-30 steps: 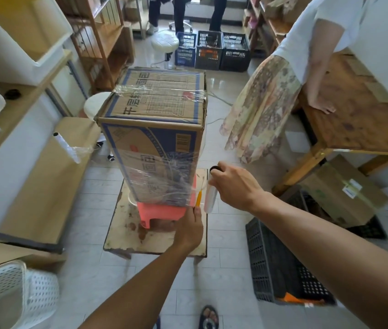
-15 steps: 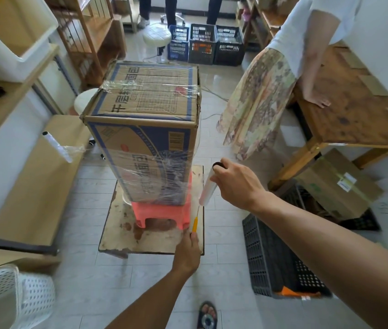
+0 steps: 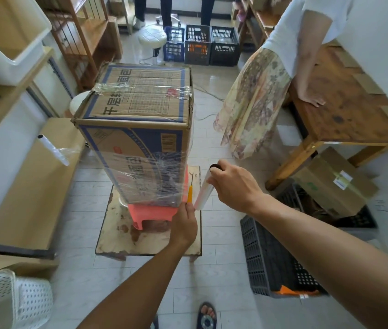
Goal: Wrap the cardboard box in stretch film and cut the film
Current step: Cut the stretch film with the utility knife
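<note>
A tall cardboard box [image 3: 138,129] with blue print stands on a red plastic stool [image 3: 151,213] on a low wooden platform [image 3: 114,236]. Clear stretch film [image 3: 155,179] is wound round its lower half, and a band crosses its top. My right hand [image 3: 232,185] grips the film roll [image 3: 203,193] just right of the box's lower right corner, tilted, with film running to the box. My left hand [image 3: 184,220] holds an orange-handled cutter [image 3: 190,192] upright, blade up, between the box and the roll.
A second film roll [image 3: 54,150] leans on a flat cardboard sheet at left. A black crate [image 3: 273,255] lies on the floor at right, by a wooden table [image 3: 345,110] where a person [image 3: 283,67] leans. A white basket [image 3: 5,302] sits at lower left; crates stand far back.
My left hand dropped away from the box, then rose again with the cutter beside the film. The roll in my right hand tilted and stayed near the box's corner.
</note>
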`<state>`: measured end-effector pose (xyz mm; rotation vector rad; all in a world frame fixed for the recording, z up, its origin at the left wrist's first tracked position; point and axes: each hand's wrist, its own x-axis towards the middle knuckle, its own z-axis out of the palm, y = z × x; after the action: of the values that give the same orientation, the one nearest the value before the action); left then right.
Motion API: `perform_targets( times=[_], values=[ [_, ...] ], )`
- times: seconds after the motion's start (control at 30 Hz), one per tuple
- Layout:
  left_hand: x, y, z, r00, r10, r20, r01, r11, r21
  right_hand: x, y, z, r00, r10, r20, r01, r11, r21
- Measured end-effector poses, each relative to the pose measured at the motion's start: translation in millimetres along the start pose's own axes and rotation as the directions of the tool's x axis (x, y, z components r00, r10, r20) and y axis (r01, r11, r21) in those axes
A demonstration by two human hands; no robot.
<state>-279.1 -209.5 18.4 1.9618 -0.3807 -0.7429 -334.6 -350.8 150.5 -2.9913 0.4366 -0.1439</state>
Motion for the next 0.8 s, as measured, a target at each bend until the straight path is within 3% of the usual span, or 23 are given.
perform_targets(
  times=[0.1,0.17,0.33,0.4,0.6,0.8],
  values=[
    [1.7,-9.9,2.0,0.997,-0.026,0.073,0.017,0.992,0.126,-2.0,2.2,-0.4,1.0,0.003,-0.005,-0.003,1.0,0.002],
    [-10.7,-20.4,2.1,0.995,-0.032,0.093,0.021,0.993,0.119,-4.2,0.4,1.4,1.0,0.016,-0.004,-0.016,1.0,0.004],
    [-58.5,-77.1,5.2,0.946,-0.27,0.178,0.23,0.949,0.217,0.0,-3.4,0.2,0.999,0.019,-0.041,-0.018,1.0,0.015],
    [-67.6,-83.6,2.8,0.953,-0.249,0.176,0.214,0.957,0.193,3.2,-1.8,-2.2,0.999,-0.008,-0.048,0.008,1.0,0.002],
    [-32.2,-34.0,-4.4,0.999,0.003,0.05,-0.002,1.0,-0.012,0.7,-0.7,1.8,0.998,-0.006,-0.065,0.005,1.0,-0.021],
    [12.4,-14.2,14.8,0.996,-0.044,0.075,0.041,0.998,0.045,-1.3,2.5,3.4,0.997,-0.001,-0.077,-0.004,0.998,-0.07]
  ],
)
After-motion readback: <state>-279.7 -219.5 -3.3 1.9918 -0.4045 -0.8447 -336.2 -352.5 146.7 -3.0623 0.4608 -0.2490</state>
